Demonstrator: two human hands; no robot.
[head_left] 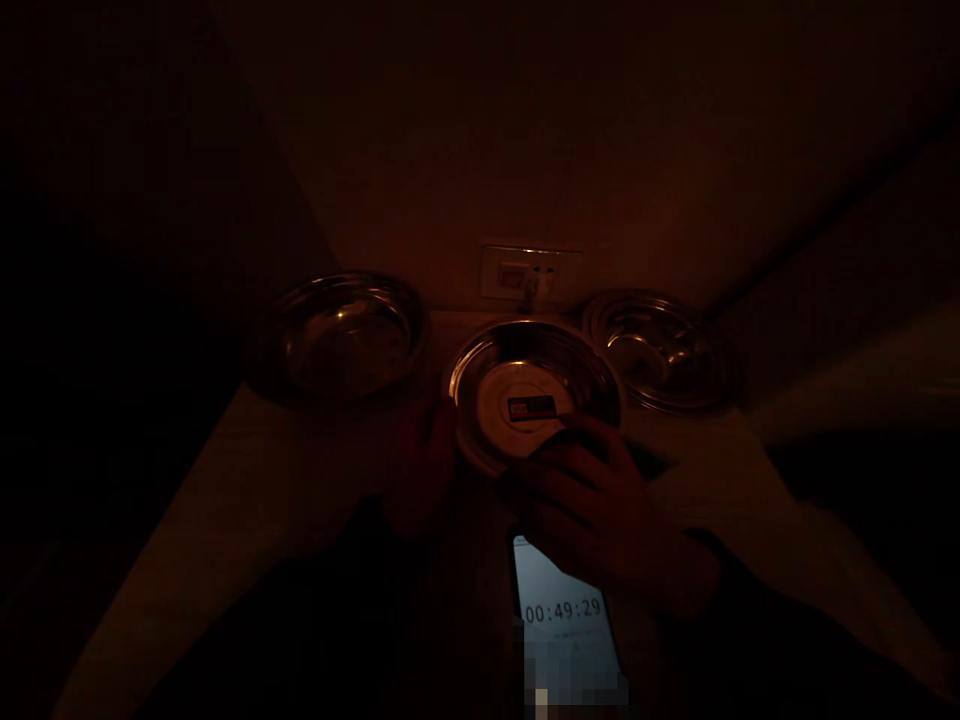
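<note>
A round stainless steel plate [517, 375] with a raised rim stands in the middle of the table, a dark label [532, 408] on its base. My left hand [424, 465] is at the plate's left rim, closed against it as far as the dimness shows. Over the front right rim bend the fingers of my right hand [589, 500], one fingertip close to the label's corner. Its thumb is not clearly seen, and the shadow beneath the fingers hides whether anything small is under them. Below my right hand lies a phone [562, 610] with a lit timer screen, partly covered.
At the back left stands a wide steel basin [349, 340]. Several nested steel plates or lids [664, 355] lie at the back right, close to the middle plate. A wall socket [529, 275] sits behind the pale table [255, 470]. The room is very dark.
</note>
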